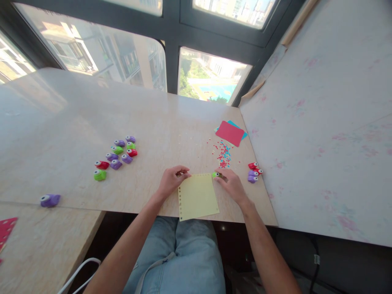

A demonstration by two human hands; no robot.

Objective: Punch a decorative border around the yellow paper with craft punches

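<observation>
A pale yellow sheet of paper (198, 197) lies at the table's front edge, with a row of small punched holes down its left side and more along its top. My left hand (174, 179) pinches the sheet's top left corner between thumb and fingers. At the top right corner, my right hand (229, 183) grips a small green craft punch (217, 174) with a white-and-black eye-like button. The punch sits at the paper's edge; whether the paper is inside its slot I cannot make out. Red and blue punched paper bits (224, 154) lie scattered just beyond my right hand.
Red and blue cards (230, 133) are stacked at the back right. Several purple, green and red punches (115, 164) stand on the left, a purple one (50, 200) farther left. More red and purple punches (253, 173) sit near the wall (324, 134) on the right.
</observation>
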